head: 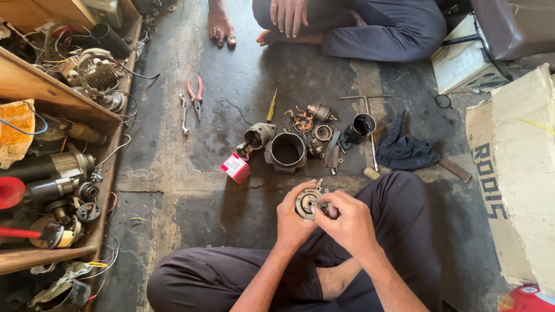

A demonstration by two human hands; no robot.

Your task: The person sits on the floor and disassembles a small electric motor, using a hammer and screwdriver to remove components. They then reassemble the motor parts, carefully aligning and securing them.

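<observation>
— Holding what, at lower centre?
— Left hand [293,218] clasps a round metal motor part [307,202]; right hand [346,222] pinches its face with closed fingers, below the black cylinder housing [287,152].

Pliers [196,92] left of housing [287,151]; rag [404,147] right.

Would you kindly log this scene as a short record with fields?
Setting: person seated cross-legged on a concrete floor
Left hand: cups a round metal motor part
Right hand: fingers at that part's face
Floor ahead: black cylindrical housing, small red box, pliers, dark cloth
Others: another seated person's hand
</observation>
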